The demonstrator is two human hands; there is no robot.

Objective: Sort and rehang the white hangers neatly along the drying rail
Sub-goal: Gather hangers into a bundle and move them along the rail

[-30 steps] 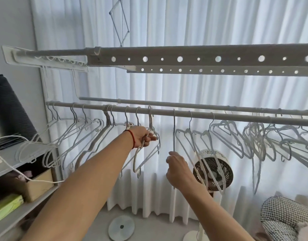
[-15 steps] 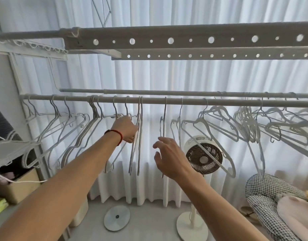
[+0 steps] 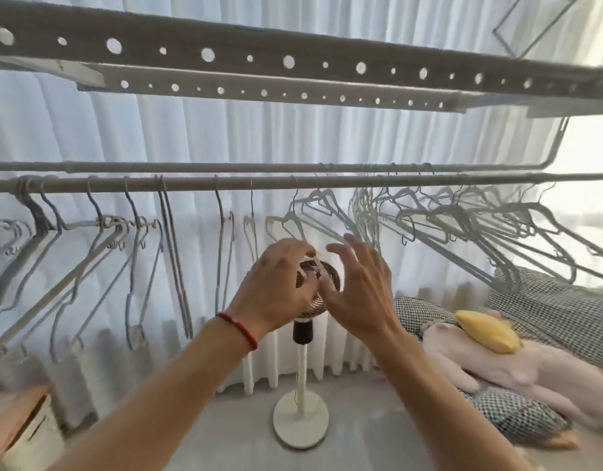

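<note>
Closest to me, two bare forearms are reaching up and forward, the left one wearing a red string bracelet (image 3: 239, 326) at the wrist. The left hand (image 3: 276, 283) is curling its fingers around the lower arm of a white hanger (image 3: 295, 229), gripping it just below the rail. The right hand (image 3: 361, 290) is hovering right beside it with fingers spread and relaxed, holding nothing; its fingertips are lying near the same hanger, though whether they are touching it is too blurred to tell.

Just past the hands, a standing fan (image 3: 302, 385) is rising from a round white base on the floor, its head mostly hiding behind the two hands. To the right, a pale pink plush toy (image 3: 497, 362) with a yellow patch is lying across checked cushions (image 3: 565, 317).

Above and behind the hands, the drying rail (image 3: 327, 182) is running across the whole width, with a thinner bar close behind it. White hangers are hanging all along it: a slanting group on the left (image 3: 89, 266), a few hanging nearly edge-on in the middle, and a dense tangled bunch on the right (image 3: 463, 226).

Higher up, a perforated beam (image 3: 293, 61) is stretching overhead, and white pleated curtains (image 3: 225, 137) are covering the wall behind everything.
</note>
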